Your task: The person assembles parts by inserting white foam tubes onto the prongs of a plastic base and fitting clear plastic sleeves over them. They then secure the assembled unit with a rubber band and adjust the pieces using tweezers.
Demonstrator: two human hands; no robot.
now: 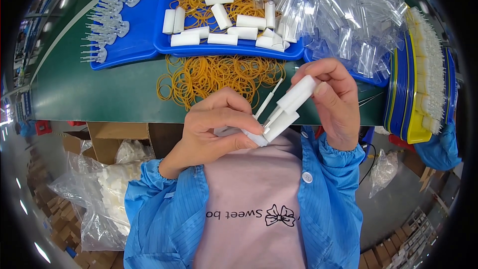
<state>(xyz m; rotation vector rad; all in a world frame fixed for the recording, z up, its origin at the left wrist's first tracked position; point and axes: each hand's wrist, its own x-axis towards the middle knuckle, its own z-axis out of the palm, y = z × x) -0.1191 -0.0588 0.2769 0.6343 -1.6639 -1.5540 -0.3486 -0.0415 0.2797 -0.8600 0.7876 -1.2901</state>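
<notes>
In front of my chest, my left hand [219, 127] pinches the base of a white plastic part with thin prongs [269, 100] between thumb and fingers. One prong stands free, pointing up and right. My right hand [339, 100] grips the upper end of a white foam piece [297, 94] between thumb and fingers. This foam piece lies along the other prong. A second white foam piece [283, 124] sits just below it, against the plastic part near my left fingertips. How the foam and the base meet is partly hidden by my left fingers.
Tan rubber bands [219, 77] lie heaped on the green table [64, 89]. Behind are a blue tray [234, 50] of foam pieces and bands, white pronged parts [117, 20] at left, and clear plastic sleeves [343, 25] at right. Stacked trays [413, 114] stand far right.
</notes>
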